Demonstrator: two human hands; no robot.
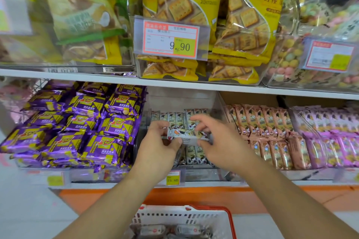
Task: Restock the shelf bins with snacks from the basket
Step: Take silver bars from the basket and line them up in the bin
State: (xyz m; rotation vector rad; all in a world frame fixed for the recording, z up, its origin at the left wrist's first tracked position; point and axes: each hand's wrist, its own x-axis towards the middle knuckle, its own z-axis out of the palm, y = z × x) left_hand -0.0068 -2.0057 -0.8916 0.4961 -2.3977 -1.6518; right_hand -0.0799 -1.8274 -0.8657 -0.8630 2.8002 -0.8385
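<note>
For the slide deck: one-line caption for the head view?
Both hands, left hand and right hand, hold a white snack pack over the middle shelf bin, basket below.

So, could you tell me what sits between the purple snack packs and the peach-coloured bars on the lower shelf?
In the head view, the clear bin of white bars; both hands hold a white pack over it.

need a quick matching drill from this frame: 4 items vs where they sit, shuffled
Items:
1. purple snack packs
2. yellow cracker bags
3. white snack pack
4. basket

Places:
A. upper shelf, behind the 9.90 price tag
B. bottom of view, below the arms
C. lower shelf, left bin
D. held between left hand and right hand, over the middle bin

Pairs: 1-C, 2-A, 3-D, 4-B
</note>
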